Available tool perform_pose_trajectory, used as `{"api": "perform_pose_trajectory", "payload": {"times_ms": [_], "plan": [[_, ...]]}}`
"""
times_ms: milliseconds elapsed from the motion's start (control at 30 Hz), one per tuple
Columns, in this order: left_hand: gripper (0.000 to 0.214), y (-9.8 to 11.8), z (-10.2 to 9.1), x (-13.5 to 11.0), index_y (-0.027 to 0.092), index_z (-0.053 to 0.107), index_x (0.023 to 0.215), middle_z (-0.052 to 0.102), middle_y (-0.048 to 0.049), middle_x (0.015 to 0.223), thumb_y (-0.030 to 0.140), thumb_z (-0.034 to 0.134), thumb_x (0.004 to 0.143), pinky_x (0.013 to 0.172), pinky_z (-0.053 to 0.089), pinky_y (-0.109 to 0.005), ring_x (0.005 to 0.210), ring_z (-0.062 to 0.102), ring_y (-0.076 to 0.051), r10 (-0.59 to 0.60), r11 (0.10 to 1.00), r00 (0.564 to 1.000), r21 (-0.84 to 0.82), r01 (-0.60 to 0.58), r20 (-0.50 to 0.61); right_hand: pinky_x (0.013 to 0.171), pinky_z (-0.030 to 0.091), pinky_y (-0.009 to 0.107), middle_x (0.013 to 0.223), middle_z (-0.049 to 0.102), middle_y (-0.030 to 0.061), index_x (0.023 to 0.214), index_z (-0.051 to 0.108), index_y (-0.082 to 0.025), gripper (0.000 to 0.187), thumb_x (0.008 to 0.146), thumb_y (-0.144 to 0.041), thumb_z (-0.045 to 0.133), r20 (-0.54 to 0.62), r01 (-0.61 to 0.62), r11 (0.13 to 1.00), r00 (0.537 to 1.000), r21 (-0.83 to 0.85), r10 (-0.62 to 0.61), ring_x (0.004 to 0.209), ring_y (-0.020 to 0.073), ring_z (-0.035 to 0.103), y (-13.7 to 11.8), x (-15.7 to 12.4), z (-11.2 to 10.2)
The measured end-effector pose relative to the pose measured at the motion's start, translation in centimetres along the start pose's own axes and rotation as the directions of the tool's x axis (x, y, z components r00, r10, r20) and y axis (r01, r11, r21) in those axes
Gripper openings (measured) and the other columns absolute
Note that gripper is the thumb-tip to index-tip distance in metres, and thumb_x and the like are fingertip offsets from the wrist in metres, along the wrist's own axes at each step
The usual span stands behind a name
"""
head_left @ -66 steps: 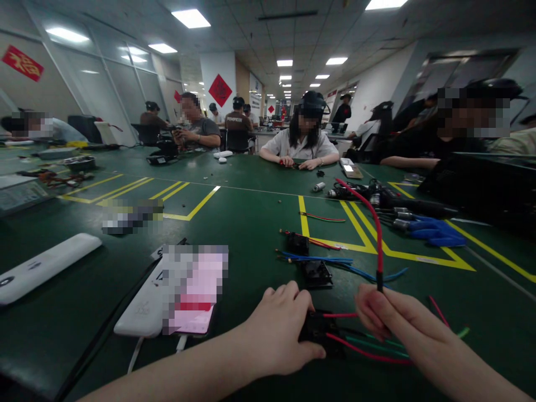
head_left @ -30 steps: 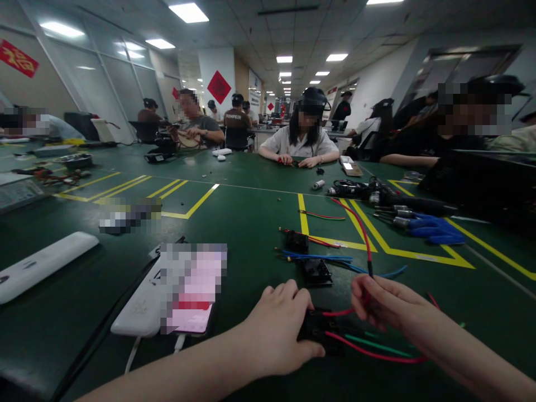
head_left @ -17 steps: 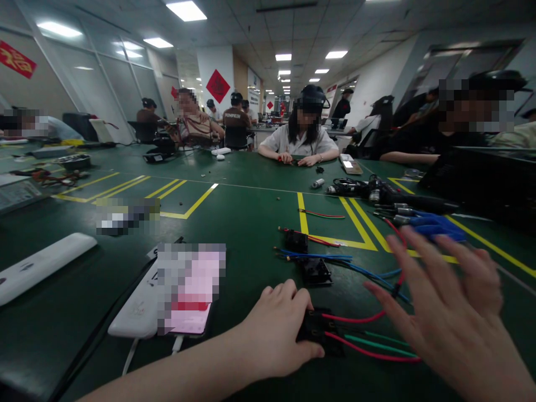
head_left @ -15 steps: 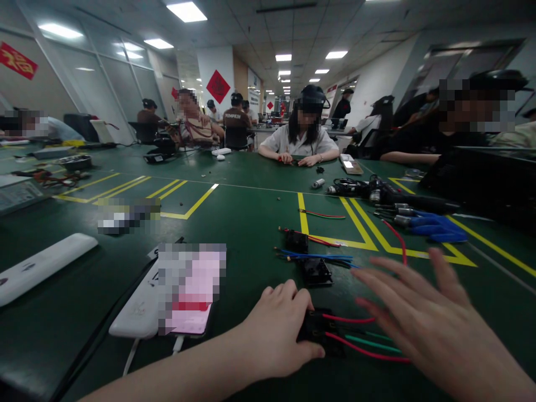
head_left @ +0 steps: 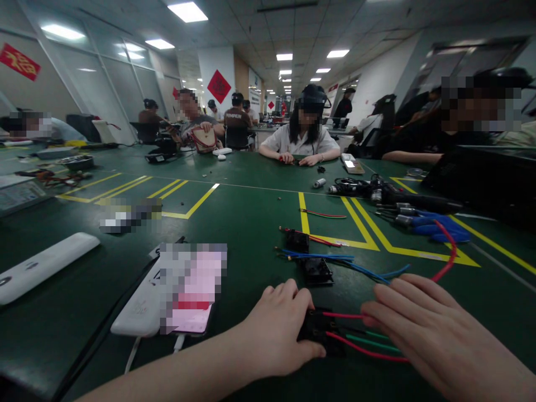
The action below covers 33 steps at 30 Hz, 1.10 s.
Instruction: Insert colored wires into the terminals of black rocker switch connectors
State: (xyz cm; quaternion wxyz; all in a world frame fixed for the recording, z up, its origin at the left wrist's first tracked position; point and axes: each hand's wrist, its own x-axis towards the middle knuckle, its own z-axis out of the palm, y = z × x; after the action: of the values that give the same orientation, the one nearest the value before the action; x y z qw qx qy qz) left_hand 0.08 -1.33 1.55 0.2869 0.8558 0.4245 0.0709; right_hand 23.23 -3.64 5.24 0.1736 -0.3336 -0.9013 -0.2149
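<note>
My left hand (head_left: 281,326) is closed around a black plastic housing (head_left: 315,325) on the table, its thumb at the near side. Two red wires (head_left: 355,349) and a green wire (head_left: 372,342) run from the housing to the right. My right hand (head_left: 433,324) has its fingers drawn together over the upper red wire, which comes out behind the hand and loops upward; the thumb is hidden. Just beyond the housing lie another black housing (head_left: 319,272), blue wires (head_left: 335,257) and a further black housing (head_left: 297,240) with thin red and yellow wires.
A white power bank (head_left: 138,307) and a pink-screened phone (head_left: 196,296) with cables lie at left. Blue-handled tools (head_left: 439,226) and black power tools (head_left: 389,192) lie at right. Yellow tape (head_left: 368,223) marks the green table. A person (head_left: 301,139) works opposite.
My right hand has gone from spread fingers to fingers closed over the red wire, and sits slightly lower. The wire's loop has swung right. My left hand stays on the housing.
</note>
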Motion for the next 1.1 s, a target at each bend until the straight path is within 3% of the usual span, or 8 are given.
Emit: {"api": "perform_pose_trajectory", "payload": {"times_ms": [100,367,467,567,700,833,967,1100], "plan": [[0.040,0.1,-0.1,0.0,0.022,0.054,0.104,0.053,-0.0035,0.107,0.043,0.074,0.076,0.088,0.042,-0.045,0.102,0.052,-0.027,-0.006,1.000,1.000,-0.004,0.006,0.011,0.069,0.038,0.037,0.077,0.065,0.0037,0.082,0.063,-0.024,0.035,0.096,-0.014,0.033,0.005,-0.005,1.000,1.000,-0.008,0.005,0.069,0.0212,0.058,0.3,-0.5,0.5],[0.040,0.2,-0.1,0.0,0.022,0.054,0.104,0.052,-0.0035,0.108,0.043,0.073,0.077,0.088,0.042,-0.044,0.102,0.052,-0.027,-0.014,1.000,1.000,-0.008,0.014,0.017,0.060,0.045,0.030,0.071,0.068,-0.0010,0.078,0.063,-0.024,0.025,0.083,-0.006,0.046,0.399,-0.132,0.958,0.917,0.253,0.021,0.063,0.0171,0.064,1.7,-1.6,2.9],[0.040,0.3,-0.3,0.0,0.021,0.054,0.105,0.052,-0.0037,0.108,0.043,0.073,0.077,0.088,0.042,-0.044,0.103,0.052,-0.027,-0.023,1.000,0.999,-0.004,0.024,0.022,0.057,0.045,0.030,0.069,0.067,0.0000,0.076,0.061,-0.023,0.028,0.083,-0.005,0.042,0.315,-0.093,0.972,0.949,0.215,0.021,0.060,0.0176,0.063,1.6,-1.2,2.4],[0.041,0.4,-0.4,0.0,0.022,0.054,0.105,0.052,-0.0035,0.109,0.044,0.073,0.077,0.088,0.042,-0.043,0.103,0.052,-0.027,-0.027,1.000,0.999,-0.001,0.027,0.035,0.058,0.044,0.032,0.072,0.067,0.0021,0.080,0.060,-0.023,0.032,0.081,-0.002,0.036,0.107,0.009,0.997,0.994,0.078,-0.018,0.060,0.0192,0.062,1.1,-0.8,1.1],[0.041,0.5,-0.4,0.1,0.022,0.055,0.105,0.052,-0.0034,0.109,0.044,0.073,0.076,0.088,0.042,-0.042,0.104,0.052,-0.027,-0.033,0.999,0.999,0.010,0.033,0.031,0.065,0.045,0.035,0.083,0.070,0.0035,0.096,0.062,-0.023,0.042,0.076,0.003,0.035,-0.080,0.103,0.993,0.991,-0.057,-0.107,0.069,0.0214,0.064,0.5,-0.7,-0.1],[0.041,0.3,-0.3,0.0,0.021,0.055,0.105,0.053,-0.0038,0.108,0.044,0.074,0.076,0.088,0.042,-0.043,0.103,0.052,-0.027,-0.023,1.000,0.999,0.006,0.023,0.025,0.054,0.046,0.030,0.069,0.067,0.0009,0.077,0.060,-0.024,0.036,0.074,0.003,0.037,0.116,-0.012,0.995,0.993,0.100,0.000,0.057,0.0184,0.062,0.8,-0.8,0.6],[0.041,0.3,-0.2,0.0,0.021,0.054,0.105,0.053,-0.0040,0.108,0.043,0.074,0.076,0.089,0.042,-0.044,0.102,0.052,-0.027,-0.013,1.000,1.000,-0.003,0.014,0.017,0.053,0.049,0.024,0.066,0.068,-0.0011,0.073,0.062,-0.024,0.032,0.078,0.000,0.041,0.337,-0.133,0.962,0.941,0.240,0.046,0.056,0.0155,0.065,1.3,-1.3,2.0],[0.041,0.3,-0.3,0.2,0.021,0.054,0.105,0.053,-0.0039,0.108,0.043,0.073,0.076,0.089,0.042,-0.044,0.103,0.052,-0.027,-0.021,1.000,1.000,0.004,0.021,0.023,0.053,0.049,0.025,0.066,0.068,-0.0006,0.073,0.062,-0.024,0.032,0.077,0.000,0.041,0.324,-0.116,0.964,0.946,0.240,0.033,0.056,0.0159,0.065,1.2,-0.9,1.6]]}}
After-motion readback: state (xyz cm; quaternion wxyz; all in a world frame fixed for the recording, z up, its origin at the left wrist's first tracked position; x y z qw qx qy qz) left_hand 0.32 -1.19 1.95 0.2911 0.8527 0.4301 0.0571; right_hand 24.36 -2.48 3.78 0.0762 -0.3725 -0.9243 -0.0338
